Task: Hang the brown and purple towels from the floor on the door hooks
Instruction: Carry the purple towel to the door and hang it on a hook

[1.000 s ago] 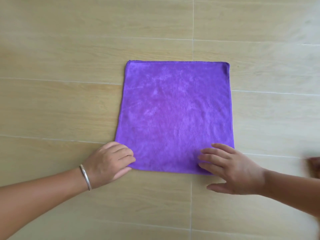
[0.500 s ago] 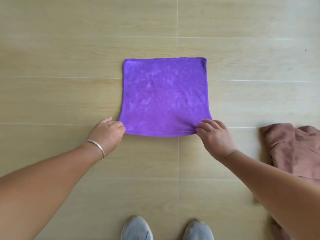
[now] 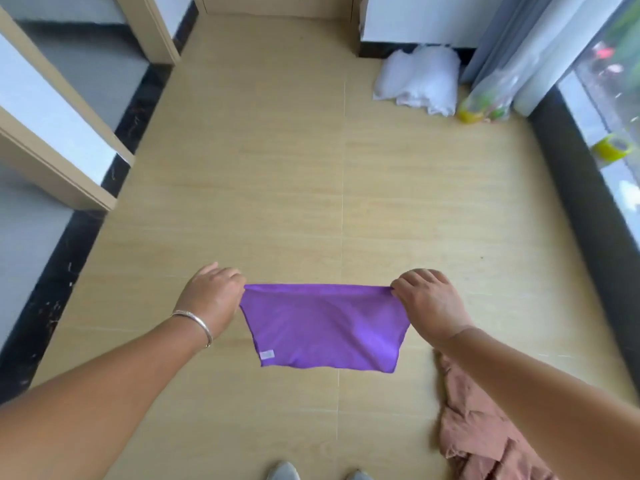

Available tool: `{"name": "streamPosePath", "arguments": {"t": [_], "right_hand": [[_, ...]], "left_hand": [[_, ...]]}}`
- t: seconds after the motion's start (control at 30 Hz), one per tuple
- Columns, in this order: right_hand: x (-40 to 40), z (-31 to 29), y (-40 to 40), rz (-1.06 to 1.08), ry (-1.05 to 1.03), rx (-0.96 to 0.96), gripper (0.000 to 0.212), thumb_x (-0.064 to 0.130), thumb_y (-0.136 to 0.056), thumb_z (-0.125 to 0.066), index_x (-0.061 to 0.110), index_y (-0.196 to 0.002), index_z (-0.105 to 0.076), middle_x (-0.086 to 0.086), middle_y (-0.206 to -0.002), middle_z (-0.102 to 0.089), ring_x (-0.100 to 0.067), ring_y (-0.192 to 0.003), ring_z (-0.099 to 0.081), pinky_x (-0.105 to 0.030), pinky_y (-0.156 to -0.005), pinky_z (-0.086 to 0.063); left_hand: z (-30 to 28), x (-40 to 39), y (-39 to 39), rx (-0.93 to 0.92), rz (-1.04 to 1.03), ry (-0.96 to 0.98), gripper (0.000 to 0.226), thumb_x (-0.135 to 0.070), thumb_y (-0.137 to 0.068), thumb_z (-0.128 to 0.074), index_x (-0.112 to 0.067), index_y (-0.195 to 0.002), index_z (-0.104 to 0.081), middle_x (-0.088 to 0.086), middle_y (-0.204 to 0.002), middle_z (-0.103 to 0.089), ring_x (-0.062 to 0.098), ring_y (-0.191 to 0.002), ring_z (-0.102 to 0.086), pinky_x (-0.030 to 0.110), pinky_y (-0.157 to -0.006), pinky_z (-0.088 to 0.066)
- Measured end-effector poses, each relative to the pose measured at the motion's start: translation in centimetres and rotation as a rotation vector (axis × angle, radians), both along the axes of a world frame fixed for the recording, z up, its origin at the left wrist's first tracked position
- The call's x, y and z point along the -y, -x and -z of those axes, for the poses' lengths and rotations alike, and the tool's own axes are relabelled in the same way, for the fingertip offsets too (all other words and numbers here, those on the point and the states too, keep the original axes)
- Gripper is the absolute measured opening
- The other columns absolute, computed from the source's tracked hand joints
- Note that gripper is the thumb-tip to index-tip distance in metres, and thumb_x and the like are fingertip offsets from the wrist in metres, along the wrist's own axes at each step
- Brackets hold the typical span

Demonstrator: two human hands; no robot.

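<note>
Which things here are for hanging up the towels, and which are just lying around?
For the job:
- purple towel, held up by two corners
- brown towel, crumpled on the floor
- left hand and right hand, each pinching a corner

Just lying around:
- white bundle by the wall
- yellow tape roll on the window ledge
- curtain

Pale wood floor (image 3: 294, 202), right-side window (image 3: 609, 81)

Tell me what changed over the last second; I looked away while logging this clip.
The purple towel went from flat on the floor to lifted and hanging, its two near corners pinched by the left hand and right hand. The brown towel stays crumpled on the floor.
</note>
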State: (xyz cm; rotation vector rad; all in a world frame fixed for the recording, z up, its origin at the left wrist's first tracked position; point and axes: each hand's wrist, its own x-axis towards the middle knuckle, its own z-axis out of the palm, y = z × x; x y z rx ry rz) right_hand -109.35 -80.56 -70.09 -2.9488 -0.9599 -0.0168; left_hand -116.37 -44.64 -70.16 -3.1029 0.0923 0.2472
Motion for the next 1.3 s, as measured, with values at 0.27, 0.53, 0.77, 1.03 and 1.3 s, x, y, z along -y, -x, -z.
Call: {"name": "streamPosePath", "arguments": {"t": [0.27,0.53,0.77,1.03,1.3], "right_hand": [[-0.3,-31.3,-0.3,-0.023,0.015,0.119,0.023,0.016,-0.064,-0.087,0.023,-0.074,-0.068,0.007,-0.062,-0.057,-0.018,-0.055,-0.059,-0.026,-0.052,-0.048],[-2.3,-55.7,-1.7,-0.171,0.037,0.359,0.01,0.025,-0.094,-0.058,0.022,-0.091,-0.067,0.004,-0.081,-0.063,-0.018,-0.078,-0.062,-0.03,-0.07,-0.05],[-5.8,-69.1,-2.9,-0.007,-0.089,0.391,0.026,0.031,-0.101,-0.037,0.025,-0.105,-0.062,0.005,-0.1,-0.062,-0.019,-0.096,-0.059,-0.033,-0.078,-0.048],[-11.0,-76.6,-3.3,0.032,-0.053,0.448,0.027,0.033,-0.101,-0.038,0.019,-0.1,-0.061,0.0,-0.098,-0.061,-0.021,-0.092,-0.059,-0.029,-0.072,-0.043],[-14.8,-77.7,-5.0,0.016,-0.061,0.598,0.027,0.034,-0.102,-0.035,0.026,-0.1,-0.061,0.006,-0.095,-0.061,-0.016,-0.088,-0.058,-0.026,-0.066,-0.037]], "left_hand": [[-31.1,-0.6,0.6,0.246,-0.044,0.122,0.007,-0.007,-0.085,-0.065,-0.013,-0.086,-0.069,0.002,-0.075,-0.069,0.025,-0.074,-0.066,0.035,-0.099,-0.046],[-54.4,-3.4,0.4,0.615,0.097,0.041,0.016,-0.007,-0.083,-0.057,-0.018,-0.075,-0.066,-0.003,-0.062,-0.061,0.024,-0.061,-0.061,0.028,-0.054,-0.042],[-68.8,-6.4,-0.1,0.698,-0.038,-0.088,0.022,-0.029,-0.098,-0.037,-0.028,-0.094,-0.059,-0.009,-0.088,-0.064,0.014,-0.082,-0.057,0.027,-0.065,-0.038],[-77.6,-8.9,0.8,0.711,-0.247,-0.095,0.022,-0.022,-0.09,-0.039,-0.028,-0.087,-0.059,-0.008,-0.075,-0.061,0.012,-0.067,-0.057,0.03,-0.064,-0.052],[-78.5,-12.7,-0.8,0.758,-0.284,-0.149,0.022,-0.019,-0.095,-0.036,-0.028,-0.09,-0.055,-0.009,-0.076,-0.058,0.008,-0.065,-0.054,0.023,-0.054,-0.036]]}}
